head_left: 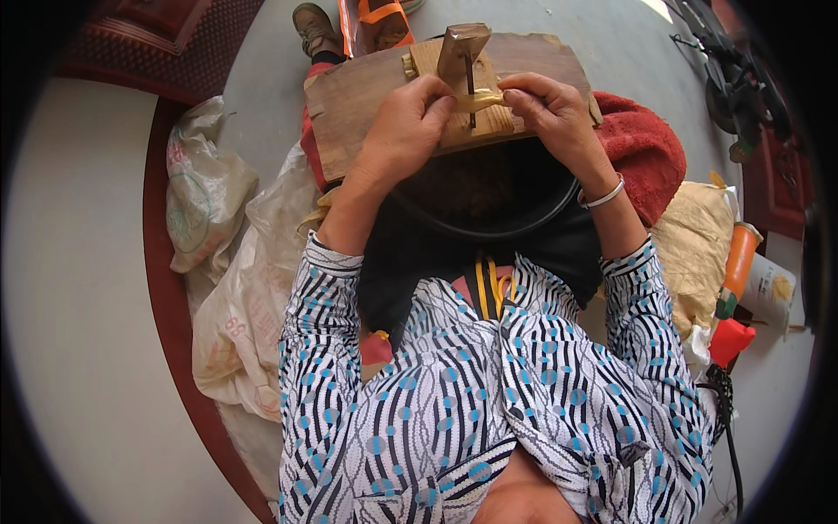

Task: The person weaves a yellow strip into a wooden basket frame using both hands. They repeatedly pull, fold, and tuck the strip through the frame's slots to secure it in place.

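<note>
A thin, pale yellow strip is stretched between my two hands, crossing an upright dark metal bar. The bar stands on a small wooden block, with a slanted wooden piece at its top. My left hand pinches the strip's left end between thumb and fingers. At the other end, my right hand has its thumb and fingers closed on it. Under the block lies a wide wooden board. What the strip is made of, I cannot tell.
A black tub with dark contents, hard to make out, sits below the board. Whitish plastic sacks lie at the left. A red cloth, a tan sack and an orange tube are at the right. Another person's shoe shows beyond the board.
</note>
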Available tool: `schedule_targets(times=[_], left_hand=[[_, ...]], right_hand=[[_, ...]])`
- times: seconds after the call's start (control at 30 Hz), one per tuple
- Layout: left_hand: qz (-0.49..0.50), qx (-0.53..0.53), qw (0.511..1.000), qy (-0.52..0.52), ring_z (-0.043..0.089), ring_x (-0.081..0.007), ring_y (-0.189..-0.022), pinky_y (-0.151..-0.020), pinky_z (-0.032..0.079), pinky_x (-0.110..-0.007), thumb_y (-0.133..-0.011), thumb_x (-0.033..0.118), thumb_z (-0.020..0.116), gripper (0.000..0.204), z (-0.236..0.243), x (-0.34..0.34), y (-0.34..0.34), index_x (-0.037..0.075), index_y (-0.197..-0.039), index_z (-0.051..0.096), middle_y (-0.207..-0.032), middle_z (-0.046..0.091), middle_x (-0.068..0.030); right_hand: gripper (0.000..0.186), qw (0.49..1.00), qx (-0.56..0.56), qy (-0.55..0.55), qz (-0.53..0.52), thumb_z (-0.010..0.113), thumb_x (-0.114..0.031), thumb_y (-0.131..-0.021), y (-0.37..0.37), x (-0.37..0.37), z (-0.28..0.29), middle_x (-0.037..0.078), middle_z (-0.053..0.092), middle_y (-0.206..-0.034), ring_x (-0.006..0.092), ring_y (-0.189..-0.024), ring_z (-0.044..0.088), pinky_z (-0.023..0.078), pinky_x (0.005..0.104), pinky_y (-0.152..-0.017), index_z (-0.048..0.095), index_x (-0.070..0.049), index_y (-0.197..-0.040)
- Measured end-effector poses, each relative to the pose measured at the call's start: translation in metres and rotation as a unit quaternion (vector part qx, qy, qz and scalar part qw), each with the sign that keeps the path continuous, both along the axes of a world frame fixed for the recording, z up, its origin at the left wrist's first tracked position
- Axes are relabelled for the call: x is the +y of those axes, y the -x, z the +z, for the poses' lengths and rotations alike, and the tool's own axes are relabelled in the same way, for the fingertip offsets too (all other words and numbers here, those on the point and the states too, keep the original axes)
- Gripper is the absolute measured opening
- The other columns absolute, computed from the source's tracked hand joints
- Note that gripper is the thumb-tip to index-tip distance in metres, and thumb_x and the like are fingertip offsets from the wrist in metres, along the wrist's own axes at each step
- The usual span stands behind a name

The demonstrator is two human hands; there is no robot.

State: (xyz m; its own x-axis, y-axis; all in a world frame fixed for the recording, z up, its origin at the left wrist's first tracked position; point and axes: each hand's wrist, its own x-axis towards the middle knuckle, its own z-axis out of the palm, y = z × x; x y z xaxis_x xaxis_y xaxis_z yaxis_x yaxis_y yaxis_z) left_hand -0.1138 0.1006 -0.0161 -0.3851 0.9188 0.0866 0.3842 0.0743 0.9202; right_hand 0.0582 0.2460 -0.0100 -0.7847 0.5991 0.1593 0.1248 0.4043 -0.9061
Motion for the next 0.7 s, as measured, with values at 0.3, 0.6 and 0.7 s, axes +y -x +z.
schedule_targets(times=[0.3, 0.6, 0.7], left_hand=[[0.136, 0.307, 0.937, 0.095, 0.062, -0.0368, -0.074, -0.066, 0.048, -0.042, -0.092, 0.020, 0.058, 0.017, -0.007, 0.001, -0.004, 0.004, -0.096, 0.061, -0.079, 0.064, -0.0176], [-0.006, -0.235, 0.972, -0.003, 0.056, -0.0089, -0.061, -0.055, 0.044, -0.024, -0.095, 0.012, 0.055, 0.016, 0.019, -0.044, -0.064, -0.002, -0.087, 0.058, -0.068, 0.060, -0.0024], [-0.047, -0.274, 0.959, 0.057, 0.056, -0.0098, -0.061, -0.055, 0.043, -0.024, -0.096, 0.013, 0.054, 0.018, 0.026, -0.050, -0.079, -0.001, -0.087, 0.060, -0.070, 0.061, -0.0038]], right_hand=[[0.015, 0.976, -0.036, -0.213, -0.005, 0.065, -0.015, -0.087, -0.005, 0.000, -0.002, 0.016, 0.063, -0.074, 0.0314, -0.069, 0.064, 0.050, 0.0353, -0.065, 0.066, -0.003, -0.096], [0.021, 0.902, 0.079, -0.423, -0.025, 0.067, -0.026, -0.084, -0.008, -0.067, 0.035, 0.006, 0.067, -0.089, 0.0239, -0.086, 0.064, 0.046, 0.0373, -0.081, 0.067, -0.011, -0.098], [0.017, 0.924, 0.046, -0.380, -0.019, 0.068, -0.026, -0.085, -0.005, -0.069, 0.029, 0.008, 0.060, -0.066, 0.0271, -0.064, 0.062, 0.048, 0.0356, -0.064, 0.063, -0.010, -0.083]])
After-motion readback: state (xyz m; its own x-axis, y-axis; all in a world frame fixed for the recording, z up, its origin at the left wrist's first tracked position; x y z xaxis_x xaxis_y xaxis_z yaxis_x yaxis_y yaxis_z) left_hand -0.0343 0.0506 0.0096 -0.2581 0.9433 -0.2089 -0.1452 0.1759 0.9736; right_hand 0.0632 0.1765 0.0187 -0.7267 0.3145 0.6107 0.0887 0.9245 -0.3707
